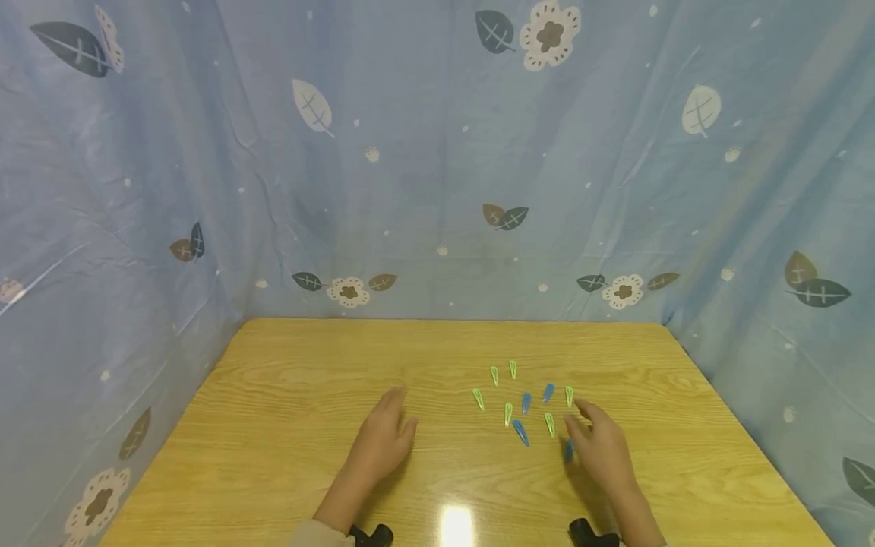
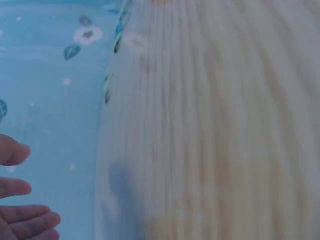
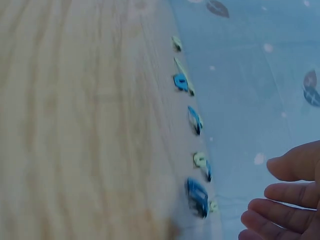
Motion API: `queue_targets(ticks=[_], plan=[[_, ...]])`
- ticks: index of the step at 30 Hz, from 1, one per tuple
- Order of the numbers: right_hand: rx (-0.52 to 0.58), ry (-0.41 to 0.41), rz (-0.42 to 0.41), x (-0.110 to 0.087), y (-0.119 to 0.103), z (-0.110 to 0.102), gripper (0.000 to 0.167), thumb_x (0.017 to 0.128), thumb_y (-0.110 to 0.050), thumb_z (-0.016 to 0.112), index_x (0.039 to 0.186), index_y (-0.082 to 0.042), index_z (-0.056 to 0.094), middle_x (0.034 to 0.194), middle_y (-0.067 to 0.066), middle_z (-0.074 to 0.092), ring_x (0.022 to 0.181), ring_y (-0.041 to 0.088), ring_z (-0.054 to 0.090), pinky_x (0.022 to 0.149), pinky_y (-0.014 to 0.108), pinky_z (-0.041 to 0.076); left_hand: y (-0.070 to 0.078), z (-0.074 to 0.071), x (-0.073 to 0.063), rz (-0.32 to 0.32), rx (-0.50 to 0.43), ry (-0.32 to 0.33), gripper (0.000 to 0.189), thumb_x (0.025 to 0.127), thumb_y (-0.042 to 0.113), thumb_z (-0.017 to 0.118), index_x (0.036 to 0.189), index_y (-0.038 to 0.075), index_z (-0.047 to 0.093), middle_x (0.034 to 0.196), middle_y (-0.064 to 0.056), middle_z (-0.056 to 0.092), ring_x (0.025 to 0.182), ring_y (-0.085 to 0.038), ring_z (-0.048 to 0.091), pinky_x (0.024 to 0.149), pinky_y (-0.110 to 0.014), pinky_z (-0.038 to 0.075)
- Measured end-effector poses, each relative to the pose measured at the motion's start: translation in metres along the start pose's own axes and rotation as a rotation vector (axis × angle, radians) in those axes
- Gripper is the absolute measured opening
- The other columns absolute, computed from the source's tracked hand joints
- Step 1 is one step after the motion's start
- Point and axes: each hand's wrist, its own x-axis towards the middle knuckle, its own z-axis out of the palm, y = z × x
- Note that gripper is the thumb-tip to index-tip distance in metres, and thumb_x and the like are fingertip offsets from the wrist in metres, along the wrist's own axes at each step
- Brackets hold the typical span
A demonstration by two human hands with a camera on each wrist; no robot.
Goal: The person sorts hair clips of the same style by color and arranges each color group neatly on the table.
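Observation:
Several green hair clips (image 1: 508,414) and several blue hair clips (image 1: 521,432) lie scattered on the right half of the wooden table. My right hand (image 1: 601,448) hovers beside their right edge, fingers apart and holding nothing. Closest to it are a blue clip (image 1: 569,450), partly in its shadow, and a green clip (image 1: 569,396). Left of the group, over bare wood, is my left hand (image 1: 380,439) with relaxed fingers and nothing in it. In the right wrist view a blue clip (image 3: 197,197) appears near the fingertips (image 3: 257,204), apart from them.
The wooden table (image 1: 287,395) is bordered at the back and sides by a blue curtain (image 1: 437,167) with leaf and flower prints. A bright light reflection shows at the table's front middle. Black wrist straps (image 1: 593,533) are at the bottom edge.

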Motion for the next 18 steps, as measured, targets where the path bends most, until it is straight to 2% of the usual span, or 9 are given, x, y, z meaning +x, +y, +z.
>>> queue_targets(ticks=[5,9,13,18], plan=[[0.048,-0.023,0.094,-0.007,0.011,-0.004,0.043,0.096,-0.010,0.057,0.130,0.013,0.046,0.125,0.036,0.051,0.108,0.051,0.055,0.083,0.051,0.050,0.009,0.012,0.008,-0.015,-0.194,-0.070,0.052,0.097,0.022,0.055,0.142,0.000,0.041,0.141,-0.020,0.045,0.129,-0.037,0.043,0.103,-0.051,0.037],[0.056,-0.031,0.142,-0.010,0.016,-0.006,0.041,0.096,-0.011,0.057,0.129,0.012,0.048,0.124,0.033,0.053,0.110,0.048,0.056,0.085,0.047,0.051,0.014,0.023,0.015,-0.007,-0.320,-0.094,0.049,0.098,0.020,0.053,0.141,-0.001,0.042,0.138,-0.020,0.048,0.123,-0.036,0.049,0.100,-0.049,0.041],[0.056,-0.019,0.144,-0.010,0.018,-0.004,0.038,0.095,-0.010,0.058,0.126,0.012,0.050,0.120,0.030,0.058,0.109,0.045,0.057,0.085,0.044,0.051,0.018,0.035,0.020,-0.015,-0.447,-0.115,0.046,0.100,0.019,0.051,0.139,-0.003,0.043,0.135,-0.022,0.050,0.120,-0.035,0.052,0.097,-0.048,0.043],[0.075,-0.003,0.152,-0.008,0.022,0.000,0.034,0.095,-0.009,0.057,0.123,0.010,0.054,0.116,0.026,0.061,0.107,0.041,0.059,0.085,0.044,0.051,0.022,0.052,0.028,-0.015,-0.557,-0.154,0.044,0.101,0.018,0.048,0.138,-0.005,0.043,0.133,-0.024,0.050,0.121,-0.036,0.051,0.098,-0.042,0.044]])
